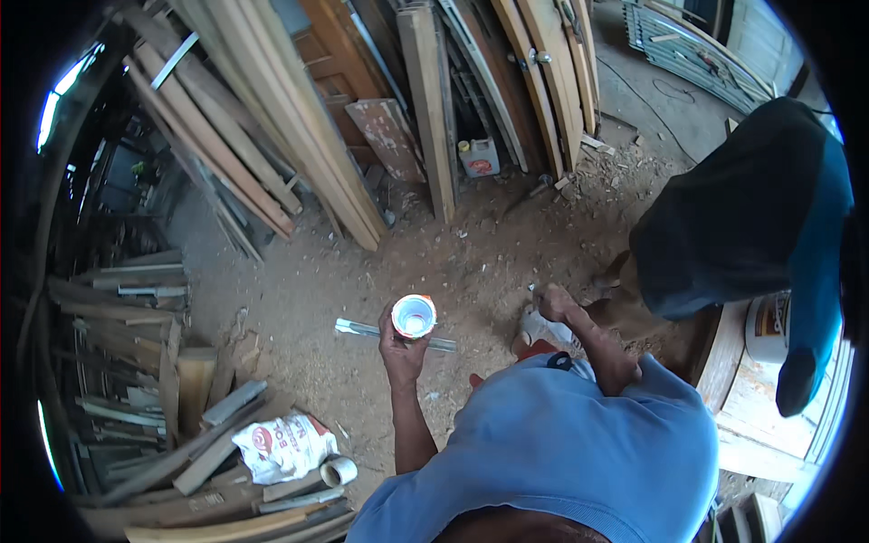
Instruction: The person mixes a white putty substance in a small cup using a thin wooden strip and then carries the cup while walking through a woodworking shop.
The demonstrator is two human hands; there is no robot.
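My left hand (403, 355) is wrapped round a small open tub (414, 312) with a pale inside and an orange-red edge. I hold it upright over the dirt floor, and I cannot make out what is in it. Under it on the ground lies a pale, narrow strip (358, 328), partly hidden by my hand. My right hand (559, 303) is held out low in front of me with its fingers curled; whatever is in them is too small to make out. Just below that hand is a crumpled white thing (546, 328), partly covered by my shirt.
Another person in dark clothing (724, 217) stands close on my right, near a white bucket (768, 328). Planks (281, 118) and wooden doors (548, 81) lean ahead, with a jug (479, 158) among them. Scrap timber (195, 389) and a white sack (285, 450) lie left.
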